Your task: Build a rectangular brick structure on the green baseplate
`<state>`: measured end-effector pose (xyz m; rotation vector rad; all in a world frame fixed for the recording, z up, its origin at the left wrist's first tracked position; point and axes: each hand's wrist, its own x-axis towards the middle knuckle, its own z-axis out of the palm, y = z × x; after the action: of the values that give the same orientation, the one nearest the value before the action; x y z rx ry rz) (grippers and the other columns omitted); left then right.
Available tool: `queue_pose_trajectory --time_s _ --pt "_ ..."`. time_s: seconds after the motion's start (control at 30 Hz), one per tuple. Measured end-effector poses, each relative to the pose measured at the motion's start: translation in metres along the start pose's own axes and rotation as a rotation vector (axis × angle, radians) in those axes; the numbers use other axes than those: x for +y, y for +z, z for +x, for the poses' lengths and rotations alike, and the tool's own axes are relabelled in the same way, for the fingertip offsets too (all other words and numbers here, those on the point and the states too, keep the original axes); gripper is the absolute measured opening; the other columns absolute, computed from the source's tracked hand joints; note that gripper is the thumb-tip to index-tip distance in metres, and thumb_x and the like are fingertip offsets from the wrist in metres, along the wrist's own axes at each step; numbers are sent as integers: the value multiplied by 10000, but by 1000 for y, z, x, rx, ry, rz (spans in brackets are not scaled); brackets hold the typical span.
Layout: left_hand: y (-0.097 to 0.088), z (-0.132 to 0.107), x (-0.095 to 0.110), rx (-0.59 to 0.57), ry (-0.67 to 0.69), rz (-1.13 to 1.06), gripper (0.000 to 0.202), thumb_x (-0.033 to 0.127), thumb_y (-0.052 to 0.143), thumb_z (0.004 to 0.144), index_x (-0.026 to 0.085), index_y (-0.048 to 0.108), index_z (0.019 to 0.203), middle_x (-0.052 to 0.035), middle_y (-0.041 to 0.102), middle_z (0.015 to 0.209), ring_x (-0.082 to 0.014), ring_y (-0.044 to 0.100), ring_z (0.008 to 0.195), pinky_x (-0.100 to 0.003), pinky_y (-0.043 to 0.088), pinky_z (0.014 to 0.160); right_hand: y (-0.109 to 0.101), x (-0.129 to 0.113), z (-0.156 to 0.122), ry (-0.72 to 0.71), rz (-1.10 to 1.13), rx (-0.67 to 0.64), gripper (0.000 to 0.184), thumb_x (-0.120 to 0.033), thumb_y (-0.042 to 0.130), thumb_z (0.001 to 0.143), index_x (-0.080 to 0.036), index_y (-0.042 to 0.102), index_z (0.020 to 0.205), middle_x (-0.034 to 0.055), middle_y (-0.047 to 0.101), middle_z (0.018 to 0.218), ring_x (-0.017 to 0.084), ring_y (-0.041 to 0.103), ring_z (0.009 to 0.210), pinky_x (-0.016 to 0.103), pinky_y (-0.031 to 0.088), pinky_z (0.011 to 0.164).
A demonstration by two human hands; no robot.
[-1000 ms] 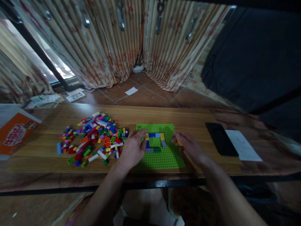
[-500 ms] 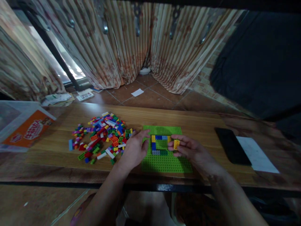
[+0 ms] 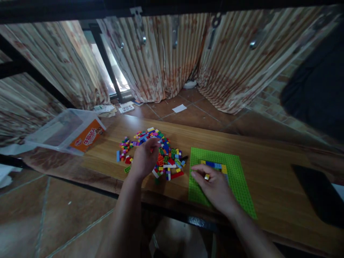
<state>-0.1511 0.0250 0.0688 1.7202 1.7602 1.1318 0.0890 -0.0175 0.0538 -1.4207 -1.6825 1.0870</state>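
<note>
A green baseplate (image 3: 236,172) lies on the wooden table (image 3: 266,168) with a small frame of blue, yellow and grey bricks (image 3: 215,166) built on it. My right hand (image 3: 212,184) rests over the plate's left part, fingers curled round a small yellow brick (image 3: 206,176). My left hand (image 3: 145,159) hovers over the pile of loose coloured bricks (image 3: 158,154) left of the plate, fingers bent down into it; whether it grips a brick is hidden.
A clear plastic box with an orange label (image 3: 67,130) stands at the table's left end. A black phone (image 3: 319,191) lies at the right. Striped curtains (image 3: 172,53) hang behind, and papers (image 3: 180,108) lie on the tiled floor.
The view swung left. My left hand left the baseplate's edge and went over the brick pile. My right hand carried the yellow brick to the plate's left side.
</note>
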Motion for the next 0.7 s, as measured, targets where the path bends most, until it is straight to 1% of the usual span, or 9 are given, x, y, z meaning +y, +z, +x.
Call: queue_pose_trajectory --time_s 0.07,0.17,0.33,0.43,0.53,0.63,0.7 --pt "0 -1 1 -24 8 36 206 171 524 816 166 667 965 -55 728 937 -176 675 878 -280 518 782 12 -4 5 -97 -117 45 216 -374 571 866 -233 681 988 29 679 890 184 615 810 316 456 748" --pt "-1 -2 2 -31 8 65 211 170 525 821 172 665 980 -55 731 926 -182 680 868 -273 519 757 31 -13 13 -191 -229 59 235 -373 566 875 -240 661 1043 47 671 940 202 629 864 330 470 781" --pt "-4 -2 2 -33 1 106 224 155 523 823 164 669 992 -62 735 889 -187 685 836 -272 519 751 58 -19 26 -210 -396 57 233 -354 552 883 -254 656 1066 59 666 1019 218 637 888 337 474 769" --pt "-3 -4 0 -46 5 119 250 146 520 816 162 670 1015 -68 734 935 -191 682 873 -282 520 795 65 -16 32 -199 -432 40 213 -318 523 896 -234 674 1020 71 664 1015 232 627 906 348 465 770" --pt "-1 -5 -2 -68 28 88 261 128 514 804 175 672 1007 -55 728 962 -184 678 894 -280 521 820 63 -12 36 -177 -311 57 212 -320 525 893 -215 678 997 77 666 987 229 626 921 350 463 802" --pt "2 -6 -1 -109 27 16 236 134 508 814 169 679 972 -54 727 935 -178 680 846 -283 530 797 58 -10 37 -136 -52 53 234 -364 554 876 -203 673 997 63 686 963 211 632 920 341 466 833" --pt "3 -6 1 -133 6 -57 244 141 516 819 156 676 1003 -68 728 964 -180 682 850 -288 535 792 54 -10 36 -104 93 36 247 -387 574 859 -204 676 990 49 703 957 204 635 922 336 468 842"
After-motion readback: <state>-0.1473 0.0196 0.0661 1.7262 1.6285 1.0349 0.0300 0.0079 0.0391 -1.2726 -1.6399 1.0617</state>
